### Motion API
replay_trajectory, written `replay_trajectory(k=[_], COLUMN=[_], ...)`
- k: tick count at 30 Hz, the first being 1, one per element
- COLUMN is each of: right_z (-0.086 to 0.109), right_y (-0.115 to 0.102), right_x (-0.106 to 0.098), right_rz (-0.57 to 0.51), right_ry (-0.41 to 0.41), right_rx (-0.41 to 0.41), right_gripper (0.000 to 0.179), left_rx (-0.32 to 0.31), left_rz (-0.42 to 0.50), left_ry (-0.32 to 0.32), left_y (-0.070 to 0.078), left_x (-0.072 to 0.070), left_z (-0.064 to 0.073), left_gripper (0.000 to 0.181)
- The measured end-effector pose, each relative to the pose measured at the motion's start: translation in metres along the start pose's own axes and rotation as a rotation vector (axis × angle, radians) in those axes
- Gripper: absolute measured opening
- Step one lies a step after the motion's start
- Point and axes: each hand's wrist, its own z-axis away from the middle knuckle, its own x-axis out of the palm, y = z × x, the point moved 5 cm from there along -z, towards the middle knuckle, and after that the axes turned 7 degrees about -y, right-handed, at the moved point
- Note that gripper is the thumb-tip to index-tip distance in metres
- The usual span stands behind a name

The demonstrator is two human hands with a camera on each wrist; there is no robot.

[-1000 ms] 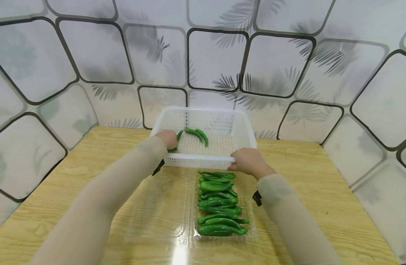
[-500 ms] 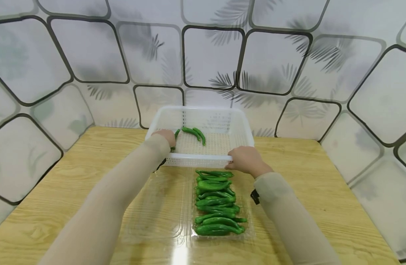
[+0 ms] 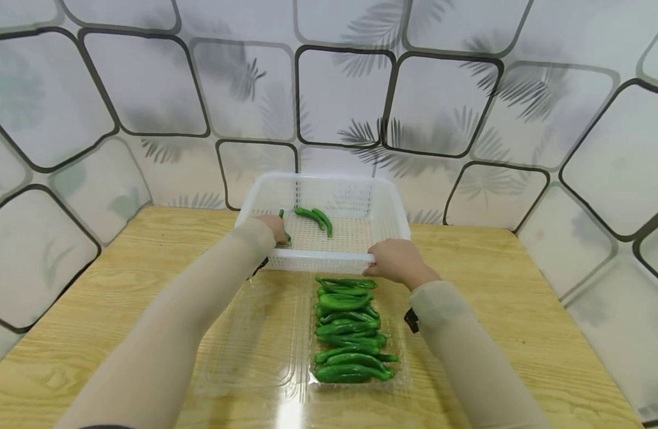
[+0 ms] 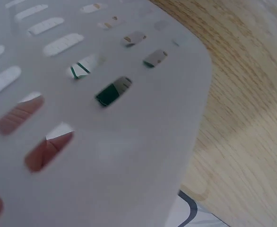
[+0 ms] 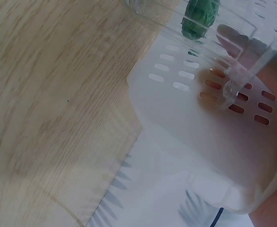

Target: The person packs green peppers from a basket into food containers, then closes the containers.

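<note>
A white perforated plastic basket [image 3: 329,260] stands at the back of the table. My right hand [image 3: 396,260] grips its front rim near the right corner; fingers [image 5: 242,45] show beside the basket wall in the right wrist view. My left hand [image 3: 272,226] is inside the basket at the left, over green chili peppers [image 3: 288,238] whose ends stick out around it. Its fingertips are hidden, and the left wrist view shows only skin through the wall's slots. Two more chili peppers [image 3: 311,215] lie on the basket floor. A clear clamshell box [image 3: 405,357] holds a row of several chili peppers [image 3: 350,333].
The box's clear lid [image 3: 254,345] lies opened flat to the left of the chili peppers. Both stand on a wooden table [image 3: 495,310] in front of the basket. A patterned cloth wall [image 3: 345,95] rises behind the basket and on both sides.
The pepper ends beside my left hand have shifted: the upper one lies further left, the lower one further right. My right hand keeps its hold on the rim.
</note>
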Motion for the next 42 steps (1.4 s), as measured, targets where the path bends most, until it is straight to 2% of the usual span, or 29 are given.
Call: replay_trajectory(k=[1, 7, 8, 12, 17, 22, 25, 29, 34, 38, 42], right_z=[0.0, 0.0, 0.0, 0.001, 0.001, 0.001, 0.001, 0.001, 0.001, 0.001, 0.001], right_y=[0.0, 0.0, 0.0, 0.0, 0.001, 0.001, 0.001, 0.001, 0.001, 0.001, 0.001], right_x=[0.001, 0.001, 0.001, 0.0, 0.001, 0.001, 0.001, 0.0, 0.0, 0.0, 0.001], right_rz=[-0.005, -0.022, -0.021, -0.022, -0.017, -0.009, -0.004, -0.004, -0.007, -0.003, -0.004], right_ry=[-0.002, -0.001, 0.002, 0.016, 0.023, 0.03, 0.032, 0.03, 0.029, 0.026, 0.029], right_rx=[0.0, -0.002, -0.001, 0.001, -0.001, -0.005, -0.007, -0.008, -0.005, -0.005, -0.005], right_gripper=[0.029, 0.028, 0.028, 0.027, 0.027, 0.028, 0.028, 0.028, 0.028, 0.029, 0.03], left_rx=[-0.009, 0.036, 0.055, 0.104, 0.088, 0.104, 0.147, 0.21, 0.269, 0.3, 0.285], left_rz=[0.021, -0.062, -0.102, -0.108, -0.033, -0.021, -0.026, -0.051, -0.074, -0.105, -0.09], left_ry=[0.002, 0.09, 0.1, 0.045, -0.048, -0.089, -0.058, 0.017, 0.058, 0.077, 0.092], left_y=[0.0, 0.005, 0.006, 0.01, 0.012, 0.015, 0.016, 0.018, 0.019, 0.015, 0.011], left_x=[0.0, -0.005, -0.006, -0.002, 0.004, 0.006, 0.004, 0.001, -0.001, -0.002, -0.003], left_z=[0.0, 0.006, 0.007, 0.009, 0.009, 0.013, 0.012, 0.004, 0.002, 0.002, 0.002], left_gripper=[0.029, 0.026, 0.026, 0.033, 0.042, 0.043, 0.041, 0.036, 0.027, 0.023, 0.012])
